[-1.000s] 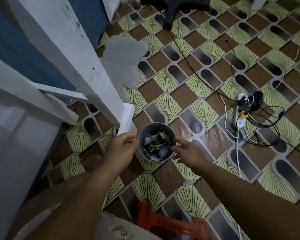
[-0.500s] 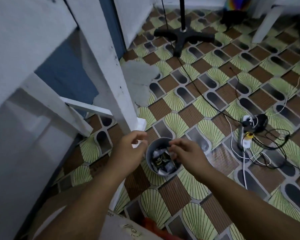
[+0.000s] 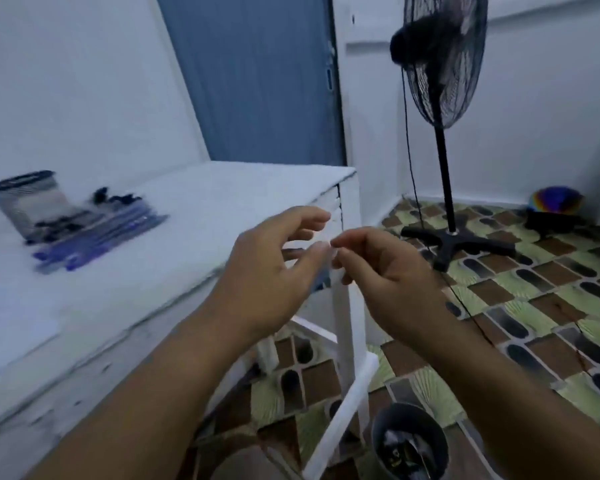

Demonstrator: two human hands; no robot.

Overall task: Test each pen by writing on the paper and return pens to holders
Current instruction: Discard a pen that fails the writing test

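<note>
I have both hands raised in front of the white table's corner, fingertips nearly meeting. My left hand (image 3: pixel 271 268) has its fingers loosely spread, thumb and forefinger close together; my right hand (image 3: pixel 381 271) has its fingers curled inward toward the left. Whether either pinches something small I cannot tell, since the motion blur hides it. Neither holds a pen.

The pens (image 3: pixel 97 233) lie in a loose bundle of blue barrels on the table (image 3: pixel 222 202), well to the left of both hands and further back, their long axes running from near-left to far-right. The mesh pen holder (image 3: pixel 25 202) stands just behind them at the left end. My left hand is the nearer one, so I judge the next reach goes leftward across the tabletop, closing across the barrels rather than along them. A small bin (image 3: pixel 409 441) sits on the floor below my right forearm.
</note>
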